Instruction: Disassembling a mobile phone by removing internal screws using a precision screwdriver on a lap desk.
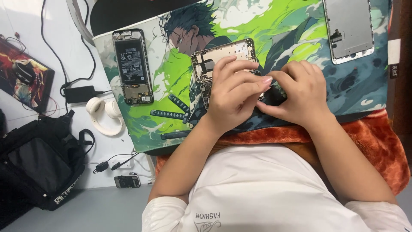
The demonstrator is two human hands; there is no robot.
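An opened phone body [223, 58] with a gold frame and bare inner parts lies on a green illustrated mat [167, 77]. My left hand [234, 92] rests over its lower half, fingers curled on it. My right hand [298, 92] meets the left at the fingertips beside the phone's lower right edge; whatever is pinched between the fingers is hidden.
A second opened phone with its black battery showing [132, 66] lies at the mat's left. A detached screen panel [348, 29] lies at the top right. White headphones [105, 115], a black charger [80, 93], a black bag [40, 161] and a small phone [127, 181] sit on the left.
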